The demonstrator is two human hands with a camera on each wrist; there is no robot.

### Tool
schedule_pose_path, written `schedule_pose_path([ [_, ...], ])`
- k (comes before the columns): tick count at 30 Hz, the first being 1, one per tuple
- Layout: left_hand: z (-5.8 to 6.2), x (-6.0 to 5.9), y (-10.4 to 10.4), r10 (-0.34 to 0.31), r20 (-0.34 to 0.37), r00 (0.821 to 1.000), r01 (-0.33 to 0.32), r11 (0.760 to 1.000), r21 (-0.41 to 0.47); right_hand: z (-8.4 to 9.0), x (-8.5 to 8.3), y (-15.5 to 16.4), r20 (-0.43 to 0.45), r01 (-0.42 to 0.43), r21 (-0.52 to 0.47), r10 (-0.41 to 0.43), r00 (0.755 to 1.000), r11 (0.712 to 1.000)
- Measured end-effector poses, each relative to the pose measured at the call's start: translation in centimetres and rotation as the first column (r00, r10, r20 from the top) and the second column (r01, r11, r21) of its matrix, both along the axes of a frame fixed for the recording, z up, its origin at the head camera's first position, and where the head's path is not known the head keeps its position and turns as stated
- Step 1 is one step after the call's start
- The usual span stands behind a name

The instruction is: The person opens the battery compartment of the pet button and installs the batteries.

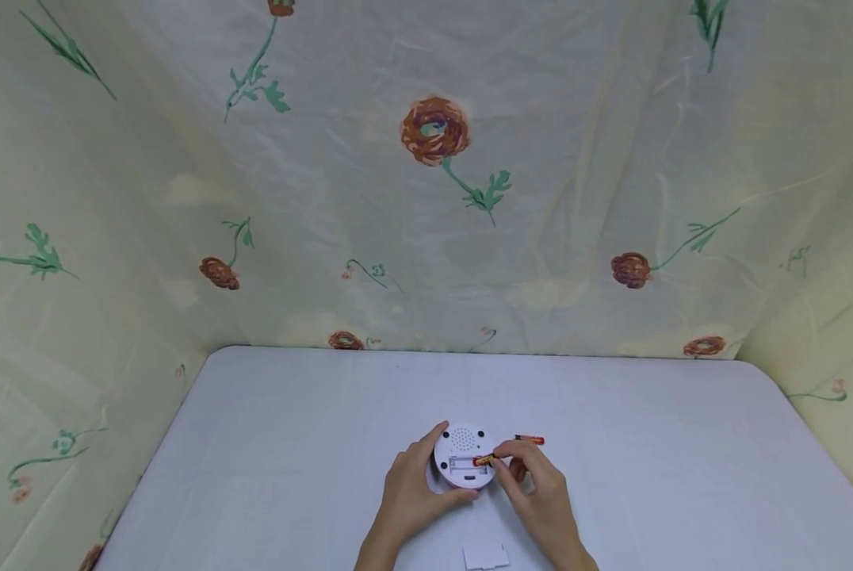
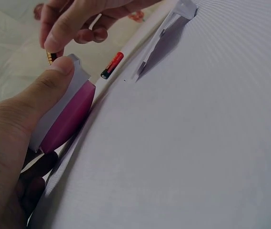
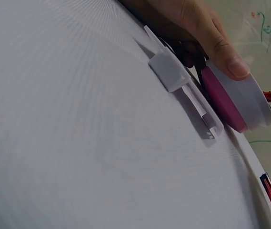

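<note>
A round white device (image 1: 462,438) with a pink side (image 2: 71,114) lies with its speaker holes and open battery compartment facing up. My left hand (image 1: 415,484) grips it by the rim, thumb on the near side and fingers round the far left. Between thumb and fingertips my right hand (image 1: 537,480) pinches a red and black battery (image 1: 483,460), held over the right part of the compartment. A second battery (image 1: 529,439) lies on the table just beyond the right hand; it shows red and dark in the left wrist view (image 2: 112,65).
A white battery cover (image 1: 486,556) lies on the table at the near edge of the head view, standing out with small tabs in the right wrist view (image 3: 171,71). The white table (image 1: 291,444) is bordered by flowered curtain cloth (image 1: 541,198) behind and at both sides.
</note>
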State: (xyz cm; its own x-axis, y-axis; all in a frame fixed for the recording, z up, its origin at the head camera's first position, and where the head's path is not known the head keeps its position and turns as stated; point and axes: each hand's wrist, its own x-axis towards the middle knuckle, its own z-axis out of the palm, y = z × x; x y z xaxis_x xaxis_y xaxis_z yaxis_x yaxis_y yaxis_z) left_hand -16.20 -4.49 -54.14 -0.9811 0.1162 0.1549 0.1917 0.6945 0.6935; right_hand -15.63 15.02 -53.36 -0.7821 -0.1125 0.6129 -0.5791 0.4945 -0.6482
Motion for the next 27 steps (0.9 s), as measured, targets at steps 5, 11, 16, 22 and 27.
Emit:
schedule_pose_path([
  [5, 0.0, 0.1, 0.0, 0.002, 0.005, 1.0, -0.002, 1.0, -0.002, -0.3, -0.1, -0.1, -0.031, -0.005, -0.026, 0.005, 1.0, 1.0],
  [11, 0.0, 0.1, -0.1, -0.007, 0.003, 1.0, 0.007, 1.0, 0.0, -0.2, -0.1, -0.3, -0.044, -0.04, -0.042, 0.038, 0.998, 0.998],
  [16, 0.0, 0.0, -0.1, -0.01, -0.001, 1.0, 0.01, 1.0, -0.001, 0.8, 0.2, -0.7, -0.046, -0.031, -0.019, 0.03, 0.998, 0.999],
  [22, 0.1, 0.1, -0.1, -0.007, -0.006, 1.0, 0.007, 1.0, 0.004, 0.8, 0.2, -1.1, -0.076, -0.046, -0.003, 0.046, 0.996, 0.999],
  [27, 0.2, 0.1, -0.1, -0.009, -0.006, 1.0, 0.009, 1.0, 0.011, -0.2, -0.1, -1.0, -0.073, -0.063, -0.004, 0.063, 0.995, 0.998],
])
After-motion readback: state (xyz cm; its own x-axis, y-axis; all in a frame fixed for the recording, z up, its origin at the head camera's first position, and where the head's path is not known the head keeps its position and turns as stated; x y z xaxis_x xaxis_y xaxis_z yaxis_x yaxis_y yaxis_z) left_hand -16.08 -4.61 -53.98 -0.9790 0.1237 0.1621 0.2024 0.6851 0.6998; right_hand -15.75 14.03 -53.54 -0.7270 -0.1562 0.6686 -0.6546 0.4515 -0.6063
